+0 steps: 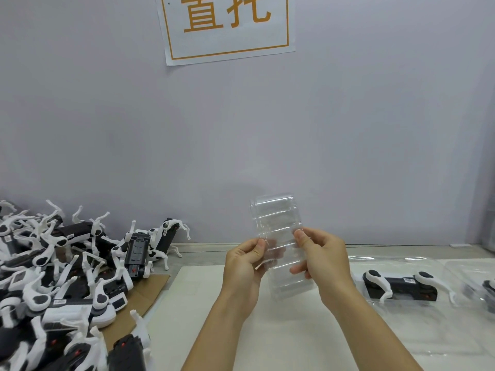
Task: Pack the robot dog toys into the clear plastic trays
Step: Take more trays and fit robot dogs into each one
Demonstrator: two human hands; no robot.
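I hold a clear plastic tray (276,218) upright above the table, its ribbed length running from the wall side down toward me. My left hand (245,266) pinches its left edge between thumb and fingers. My right hand (322,259) grips the right edge, thumb on the front. A pile of black-and-white robot dog toys (61,279) covers the left of the table, legs sticking up. At the right, a packed robot dog (401,286) lies on its side inside another clear tray (396,261).
A brown cardboard sheet (150,287) lies under the toy pile. A white mat (203,303) covers the table in front of me. A second packed tray (479,282) is cut off at the right edge. A paper sign (227,28) hangs on the grey wall.
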